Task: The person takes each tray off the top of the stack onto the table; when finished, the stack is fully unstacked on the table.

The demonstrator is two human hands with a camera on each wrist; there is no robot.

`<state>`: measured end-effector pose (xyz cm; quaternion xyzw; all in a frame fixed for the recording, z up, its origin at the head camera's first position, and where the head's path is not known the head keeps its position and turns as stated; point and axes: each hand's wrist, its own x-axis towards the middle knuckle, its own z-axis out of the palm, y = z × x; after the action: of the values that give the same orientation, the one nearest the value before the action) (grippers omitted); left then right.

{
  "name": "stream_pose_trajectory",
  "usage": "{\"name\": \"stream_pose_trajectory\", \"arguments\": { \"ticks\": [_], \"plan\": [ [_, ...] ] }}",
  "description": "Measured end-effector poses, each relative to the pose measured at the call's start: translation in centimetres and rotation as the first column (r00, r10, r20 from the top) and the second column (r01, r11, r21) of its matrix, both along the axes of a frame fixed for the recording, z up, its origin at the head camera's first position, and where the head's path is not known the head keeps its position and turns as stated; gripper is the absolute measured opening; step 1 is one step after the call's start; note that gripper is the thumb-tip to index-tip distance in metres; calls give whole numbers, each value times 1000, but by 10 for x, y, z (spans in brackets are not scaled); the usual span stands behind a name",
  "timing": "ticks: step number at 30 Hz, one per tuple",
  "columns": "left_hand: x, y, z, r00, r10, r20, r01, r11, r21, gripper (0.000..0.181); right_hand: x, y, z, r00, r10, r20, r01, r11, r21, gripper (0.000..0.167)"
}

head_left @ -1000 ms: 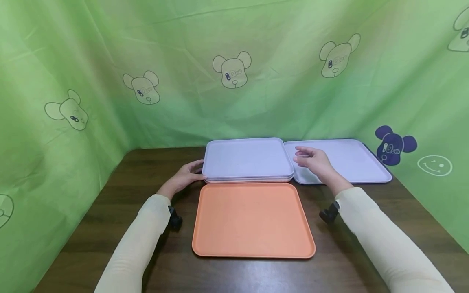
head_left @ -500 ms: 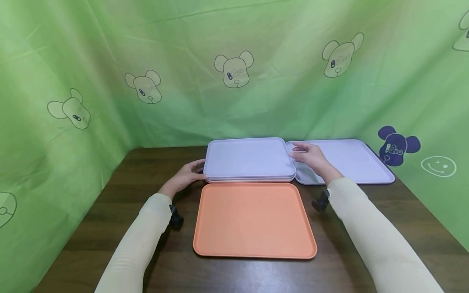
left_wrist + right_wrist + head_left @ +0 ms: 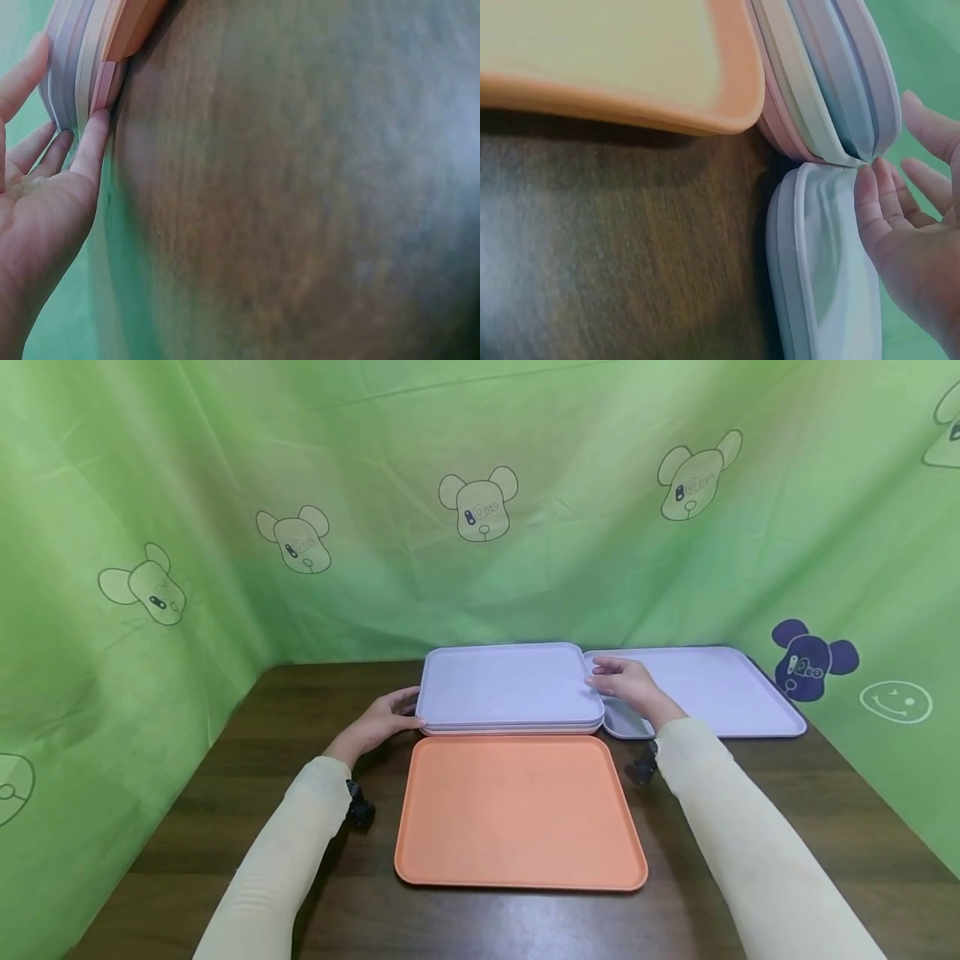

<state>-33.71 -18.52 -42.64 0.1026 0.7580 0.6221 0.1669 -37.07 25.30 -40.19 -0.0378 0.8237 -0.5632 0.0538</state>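
Note:
A stack of several rectangular trays (image 3: 510, 685) lies at the back of the table, lavender on top, with blue, cream and pink edges (image 3: 791, 135) below. At its left side my left hand (image 3: 380, 720) touches the tray edges with extended fingers; in the left wrist view the thumb is by the top tray and a fingertip (image 3: 99, 120) meets the lower edges. My right hand (image 3: 633, 687) is at the stack's right edge. In the right wrist view its fingertips (image 3: 865, 176) are at the edges of the upper trays, the thumb apart.
An orange tray (image 3: 517, 814) lies flat just in front of the stack. To the right, partly under my right hand, is another pale lavender tray (image 3: 720, 693). A green printed curtain (image 3: 480, 585) hangs behind the brown wooden table (image 3: 187, 860).
My right hand has moved left, from above the right-hand tray to the stack's right edge. My left hand stays at the left edge. The trays look unmoved.

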Motion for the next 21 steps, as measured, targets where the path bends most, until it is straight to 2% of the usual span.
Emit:
{"name": "stream_pose_trajectory", "arguments": {
  "ticks": [6, 13, 21],
  "plan": [
    [0, 0, -1, 1000, 6, -8, -6, 1000, -19, 76, -2, -1, -3, 1000, -4, 7, 4, 999, 52, 62],
    [-1, 0, -1, 1000, 9, -6, -9, 1000, -1, 75, -4, -2, -4, 1000, -7, 16, 6, 995, 102, 61],
    [-1, 1, -4, 1000, 10, -16, -9, 1000, 27, 73, -8, -3, -10, 1000, -17, 14, 16, 994, 105, 61]
  ]
}}
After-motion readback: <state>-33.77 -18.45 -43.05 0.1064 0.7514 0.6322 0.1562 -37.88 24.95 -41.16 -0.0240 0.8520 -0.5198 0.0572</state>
